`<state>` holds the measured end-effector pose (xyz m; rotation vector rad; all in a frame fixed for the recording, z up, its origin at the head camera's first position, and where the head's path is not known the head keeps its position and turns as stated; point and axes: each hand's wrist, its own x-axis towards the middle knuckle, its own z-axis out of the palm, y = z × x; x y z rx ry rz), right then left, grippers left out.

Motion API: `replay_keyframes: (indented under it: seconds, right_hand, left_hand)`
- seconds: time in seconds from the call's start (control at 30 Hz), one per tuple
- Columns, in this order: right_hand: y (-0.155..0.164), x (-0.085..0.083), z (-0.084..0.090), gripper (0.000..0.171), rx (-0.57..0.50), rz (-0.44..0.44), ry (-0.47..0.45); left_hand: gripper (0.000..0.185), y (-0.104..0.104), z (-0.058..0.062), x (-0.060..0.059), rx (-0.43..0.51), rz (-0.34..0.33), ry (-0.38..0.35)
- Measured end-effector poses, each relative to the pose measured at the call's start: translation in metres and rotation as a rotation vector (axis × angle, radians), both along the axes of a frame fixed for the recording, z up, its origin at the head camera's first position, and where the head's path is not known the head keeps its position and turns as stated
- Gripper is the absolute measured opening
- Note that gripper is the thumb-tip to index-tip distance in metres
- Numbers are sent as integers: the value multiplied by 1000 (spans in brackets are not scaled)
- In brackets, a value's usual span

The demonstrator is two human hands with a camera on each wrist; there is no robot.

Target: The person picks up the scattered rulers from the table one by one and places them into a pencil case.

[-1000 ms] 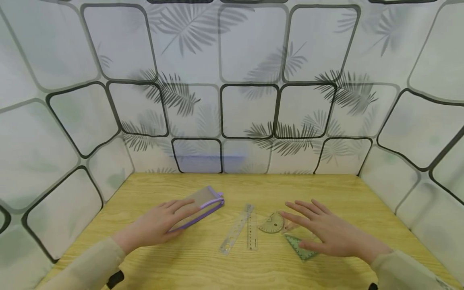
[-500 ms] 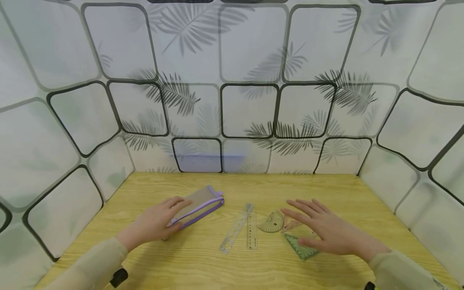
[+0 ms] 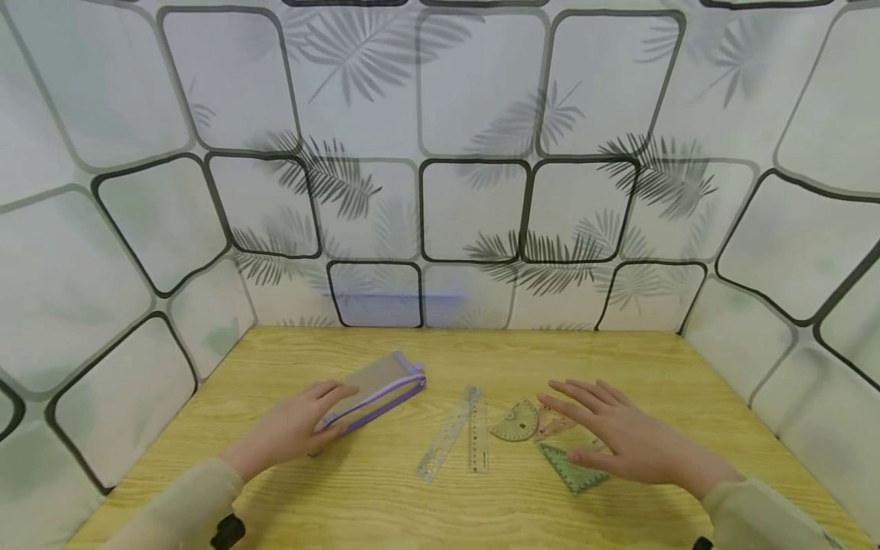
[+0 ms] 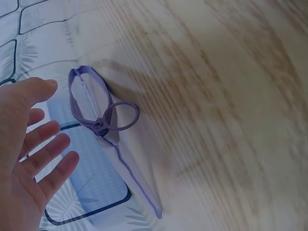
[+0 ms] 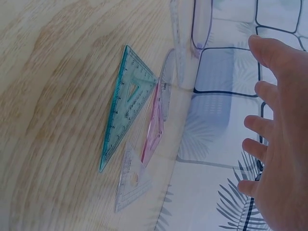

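Note:
A translucent pencil pouch (image 3: 382, 380) with a purple zipper lies left of centre on the wooden table (image 3: 412, 512). My left hand (image 3: 321, 410) is at its near end with the fingers straight. In the left wrist view the left hand (image 4: 47, 126) is spread and just apart from the pouch (image 4: 102, 126), whose zipper is partly open. My right hand (image 3: 584, 416) hovers flat over a green set square (image 3: 576, 472) and a pink one (image 3: 550, 421). The right wrist view shows the right hand (image 5: 262, 113) above the green set square (image 5: 128, 103), the pink set square (image 5: 154, 129) and a small clear set square (image 5: 130, 182).
Two clear rulers (image 3: 447, 443) lie in a narrow V at the table's middle, with a protractor (image 3: 516, 422) just right of them. Patterned screen walls (image 3: 474, 206) close the table on the left, back and right.
My left hand has slid back off the top of the pouch toward its near end. The right hand has stayed nearly still over the set squares.

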<state>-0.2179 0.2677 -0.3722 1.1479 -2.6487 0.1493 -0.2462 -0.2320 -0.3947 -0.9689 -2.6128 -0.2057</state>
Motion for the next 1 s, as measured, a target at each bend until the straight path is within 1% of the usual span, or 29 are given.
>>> replay_keyframes:
  seconds: [0.3,0.4,0.47,0.63,0.8,0.97,1.0]
  right_hand:
    - [-3,2,0,77,2,12,-4]
    - [-3,1,-1,76,4,17,13]
    - [-2,0,-2,77,6,18,21]
    - [-2,0,-4,76,0,21,28]
    - [-3,-1,-4,76,-2,27,23]
    - [-5,-2,-3,78,-13,14,-14]
    - [-5,-3,-3,78,-12,11,-18]
  left_hand:
    - [49,-2,-10,-1,45,4,2]
    - [48,-2,-11,-1,57,12,-20]
    - [47,-2,-11,-1,71,13,-51]
    - [45,-1,-13,-3,108,1,-109]
    - [44,-1,-16,-5,129,-7,-134]
    - [41,-1,-17,-7,133,-10,-158]
    - [41,-1,-18,-8,131,-11,-153]
